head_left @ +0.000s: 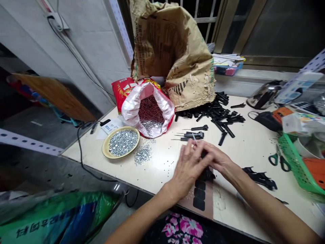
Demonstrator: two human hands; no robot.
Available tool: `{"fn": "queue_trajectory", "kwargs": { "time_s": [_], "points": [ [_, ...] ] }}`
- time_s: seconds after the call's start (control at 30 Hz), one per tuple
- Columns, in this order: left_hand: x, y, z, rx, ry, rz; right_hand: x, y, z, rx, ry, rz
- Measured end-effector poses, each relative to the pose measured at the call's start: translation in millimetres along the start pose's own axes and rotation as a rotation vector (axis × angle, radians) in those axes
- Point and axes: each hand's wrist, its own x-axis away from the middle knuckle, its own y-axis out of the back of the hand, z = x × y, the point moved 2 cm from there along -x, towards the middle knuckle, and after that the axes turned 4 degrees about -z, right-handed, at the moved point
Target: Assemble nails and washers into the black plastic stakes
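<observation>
My left hand [186,167] and my right hand [215,156] meet over the near middle of the table, fingers bent together. A thin light rod [194,137] sticks up from between the fingertips; the rest of what they hold is mostly hidden. Just beyond lie several black parts [196,135] with thin pins pointing left. Below the hands, black rounded squares [199,194] sit on a brown board [208,203]. To the left, a yellow dish [105,154] holds small metal washers [123,142], with a loose pile [143,155] beside it.
A red bag [122,90] of long screws stands open before a big brown paper sack [194,81]. Black parts [223,117] are heaped behind. Scissors [279,159], a green basket [296,169] and more black pieces [261,178] lie right.
</observation>
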Motion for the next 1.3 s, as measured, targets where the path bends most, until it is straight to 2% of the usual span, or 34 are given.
{"fn": "queue_trajectory", "kwargs": {
  "time_s": [0.07, 0.13, 0.17, 0.23, 0.33, 0.53, 0.73, 1.03, 1.3],
  "points": [
    [16, -0.7, 35, -0.072, 0.227, 0.005, -6, -1, 8, -0.027, -0.024, 0.025],
    [32, -2.3, 78, -0.148, 0.499, 0.022, -8, -1, 12, 0.012, 0.019, -0.013],
    [38, -4.0, 97, -0.184, 0.588, 0.05, -7, -3, 13, 0.049, 0.05, -0.029],
    [48, -9.3, 128, -0.254, 0.664, 0.111, -4, -7, 13, 0.128, 0.087, -0.029],
    [56, -19.9, 152, -0.32, 0.686, 0.152, 1, -13, 11, 0.2, 0.096, -0.022],
    [61, -32.4, 160, -0.36, 0.704, 0.182, 4, -14, 5, 0.215, 0.084, -0.027],
    [50, -34.4, 163, -0.298, 0.641, 0.235, 7, -17, -3, 0.27, 0.094, 0.024],
    [48, -35.3, 140, -0.14, 0.528, 0.308, 9, -19, 4, 0.287, 0.131, 0.045],
    [49, -36.3, 136, -0.005, 0.511, 0.246, 9, -18, -3, 0.33, 0.184, 0.04]
  ]
}}
